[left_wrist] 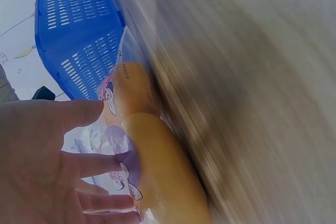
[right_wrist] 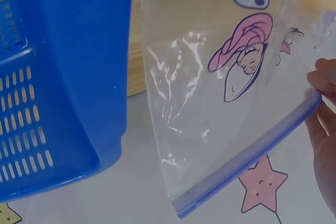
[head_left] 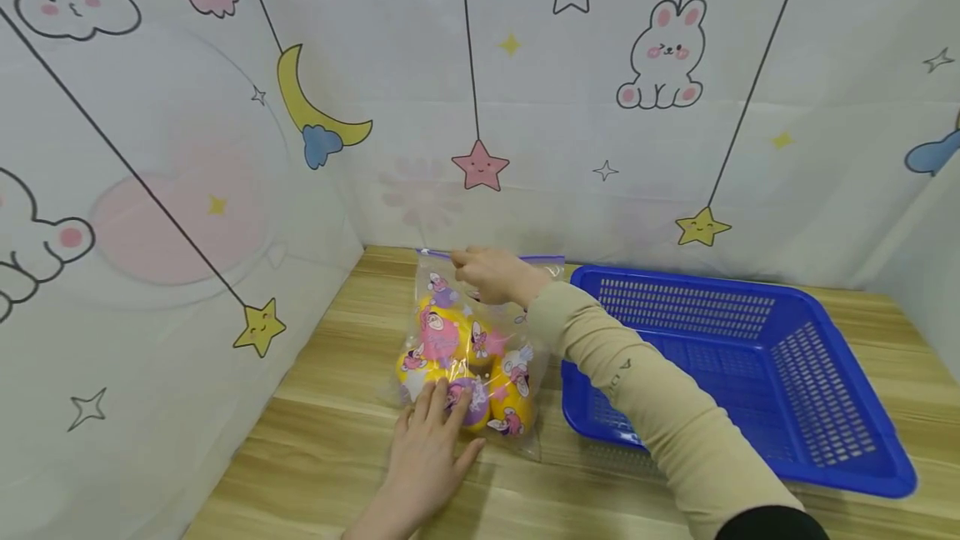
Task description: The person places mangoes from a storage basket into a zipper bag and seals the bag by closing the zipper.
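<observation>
1. Blue basket [head_left: 817, 440] blocks the right half of the frame, just beside the zip bag [head_left: 480, 357].
2. Backdrop wall [head_left: 150, 232] closes the left and top.
3. Bare table [head_left: 315, 457] at lower left and lower center gives free passage.

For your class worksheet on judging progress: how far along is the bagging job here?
Done: the yellow fruits are inside the zip bag, and the blue basket shows none. In hand: the right hand pinches the zip strip while the left hand rests flat on the bag. Left: whether the strip is fully sealed cannot be told.
</observation>
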Tool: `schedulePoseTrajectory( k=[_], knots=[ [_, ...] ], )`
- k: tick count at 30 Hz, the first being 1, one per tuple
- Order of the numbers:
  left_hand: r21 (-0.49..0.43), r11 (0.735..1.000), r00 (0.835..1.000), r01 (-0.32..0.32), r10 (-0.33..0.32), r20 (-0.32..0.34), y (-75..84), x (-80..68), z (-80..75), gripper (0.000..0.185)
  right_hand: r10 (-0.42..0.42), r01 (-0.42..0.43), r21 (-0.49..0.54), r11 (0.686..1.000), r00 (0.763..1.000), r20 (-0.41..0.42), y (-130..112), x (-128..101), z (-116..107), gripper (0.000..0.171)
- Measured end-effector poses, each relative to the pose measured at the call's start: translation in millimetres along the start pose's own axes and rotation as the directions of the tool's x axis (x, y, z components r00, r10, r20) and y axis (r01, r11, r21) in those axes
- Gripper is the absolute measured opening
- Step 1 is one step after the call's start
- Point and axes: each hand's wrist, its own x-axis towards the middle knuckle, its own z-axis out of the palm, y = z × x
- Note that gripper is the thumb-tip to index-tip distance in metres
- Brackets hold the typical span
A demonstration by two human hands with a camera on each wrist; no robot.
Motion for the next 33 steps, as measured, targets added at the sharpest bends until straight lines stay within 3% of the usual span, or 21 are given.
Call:
schedulePoseTrajectory(
  k=[9,18,28,33],
  knots=[
    [-0.002,1.0,1.0,0.017,-0.017,0.014,0.5,7.2,3.7,0.063,0.069,-0.064,-0.08,0.995,0.995,0.065,-0.5,-2.0,8.9,0.033],
    [-0.023,1.0,1.0,0.0,0.0,-0.005,1.5,15.3,6.5,0.062,0.175,-0.163,-0.094,0.982,0.976,0.133,4.1,-11.9,12.0,0.039],
    [-0.023,1.0,0.999,-0.014,0.014,-0.034,-0.8,25.5,8.9,0.059,0.208,-0.202,-0.062,0.977,0.972,0.113,7.8,-24.0,-4.0,0.04],
    [-0.026,1.0,0.999,-0.018,0.017,-0.038,-2.5,29.5,10.3,0.058,0.219,-0.216,-0.036,0.976,0.97,0.102,8.7,-37.3,-19.5,0.049]
  ],
)
